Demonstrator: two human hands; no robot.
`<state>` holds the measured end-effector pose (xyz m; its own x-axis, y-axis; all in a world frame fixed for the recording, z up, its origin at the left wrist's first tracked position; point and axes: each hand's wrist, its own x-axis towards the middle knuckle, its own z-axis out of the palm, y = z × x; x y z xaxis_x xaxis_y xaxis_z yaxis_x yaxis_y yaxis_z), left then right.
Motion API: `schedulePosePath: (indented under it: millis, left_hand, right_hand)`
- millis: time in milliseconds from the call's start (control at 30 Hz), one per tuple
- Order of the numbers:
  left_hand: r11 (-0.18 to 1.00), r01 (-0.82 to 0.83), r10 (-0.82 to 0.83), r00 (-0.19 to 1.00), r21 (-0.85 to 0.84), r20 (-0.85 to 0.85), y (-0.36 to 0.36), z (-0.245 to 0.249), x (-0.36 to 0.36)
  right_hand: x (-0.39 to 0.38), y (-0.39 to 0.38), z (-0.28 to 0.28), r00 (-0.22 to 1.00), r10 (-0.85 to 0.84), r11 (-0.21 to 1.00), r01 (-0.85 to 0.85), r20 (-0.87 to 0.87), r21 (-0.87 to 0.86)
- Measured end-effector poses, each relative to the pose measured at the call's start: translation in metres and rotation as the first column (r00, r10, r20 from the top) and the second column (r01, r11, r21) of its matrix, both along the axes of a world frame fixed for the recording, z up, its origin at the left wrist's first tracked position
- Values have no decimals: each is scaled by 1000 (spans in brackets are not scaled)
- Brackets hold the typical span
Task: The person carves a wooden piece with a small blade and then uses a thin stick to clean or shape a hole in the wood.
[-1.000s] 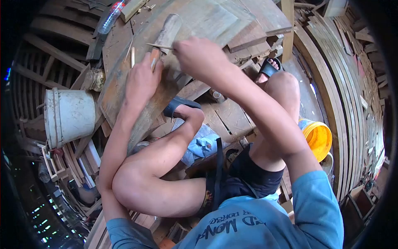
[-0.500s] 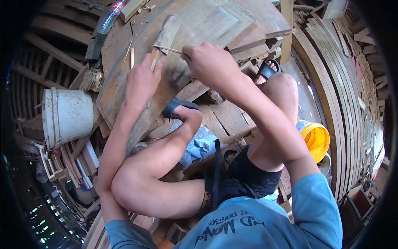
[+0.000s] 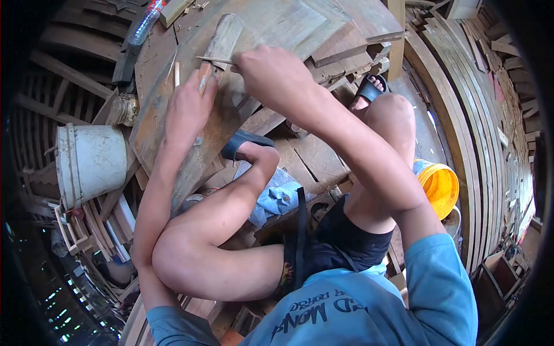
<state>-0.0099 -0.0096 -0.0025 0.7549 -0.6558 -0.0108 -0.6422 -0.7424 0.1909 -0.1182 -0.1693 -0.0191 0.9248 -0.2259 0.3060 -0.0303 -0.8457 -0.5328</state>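
My left hand (image 3: 187,109) is closed round the orange-brown handle (image 3: 204,75) of a broad-bladed tool that looks like a wide knife. Its dull grey blade (image 3: 224,36) points away from me over the wooden work surface. From the right, my right hand (image 3: 271,72) pinches a thin wooden stick (image 3: 214,59), which lies across the tool where the handle meets the blade. The stick's other end is hidden in my fingers. A short pale dowel-like piece (image 3: 177,75) lies just left of my left hand.
A plastic bottle (image 3: 145,23) lies at the upper left, with a dirty glass jar (image 3: 125,109) below it. A white bucket (image 3: 95,161) stands at left, a yellow bucket (image 3: 440,190) at right. Long boards (image 3: 461,127) are stacked along the right side.
My right hand has shifted left and slightly away from me, carrying the stick further across the tool. My left hand and the tool appear a little further left and up.
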Motion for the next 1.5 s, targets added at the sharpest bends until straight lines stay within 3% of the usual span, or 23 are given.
schedulePosePath:
  millis: [100,200,300,400,467,633,700,733,967,1033,1100,1167,1233,1367,1433,1500]
  left_hand:
    - [998,29,-19,989,-60,147,0,-2,1]
    - [999,-37,38,999,-19,6,-1,1,1]
    - [1000,-15,15,1000,-26,-6,-3,8,-5]
    - [999,22,-19,997,-37,79,-2,2,-3]
    - [1000,4,-2,998,-28,59,-3,3,-5]
    - [1000,-10,11,1000,-12,30,-3,4,-6]
    - [998,61,-58,993,-29,100,-1,0,-2]
    - [994,78,-73,994,-70,76,-1,1,-2]
    - [1000,3,-4,997,6,73,-4,6,-11]
    - [996,74,-70,993,-42,95,-2,3,-5]
    - [998,63,-60,993,-22,105,-1,3,-5]
    - [1000,24,-26,994,19,110,-4,3,-7]
    - [999,21,-24,993,33,116,1,0,-5]
    - [998,52,-49,996,-34,68,-2,3,-4]
    - [998,32,-28,997,-50,75,-3,8,-4]
    - [998,-52,50,998,43,27,-4,8,-5]
  right_hand:
    - [-14,-8,-5,1000,0,996,1,-10,85]
    - [-3,-3,-10,999,30,998,-30,-16,50]
    - [6,2,-14,997,67,998,-67,40,-7]
    - [-5,0,-8,993,96,995,-93,65,-40]
    - [-11,0,0,996,74,992,-78,-40,-101]
    - [-18,4,3,994,59,995,-66,-93,-81]
    - [-6,7,0,997,47,991,-39,60,-130]
    - [-4,6,2,998,57,985,-54,10,-164]
    - [-20,1,6,998,41,995,-46,-53,-87]
    - [-8,7,7,998,39,987,-29,57,-157]
    - [-16,3,7,996,39,992,-29,75,-119]
    - [-23,-4,6,998,31,994,-37,-59,-105]
    - [-17,-1,1,999,30,999,-32,-41,-32]
    - [-13,0,-4,997,21,998,-17,74,-54]
    - [-22,-2,-1,1000,19,1000,-19,-8,-23]
    - [-18,-2,7,999,29,999,-30,-32,-34]
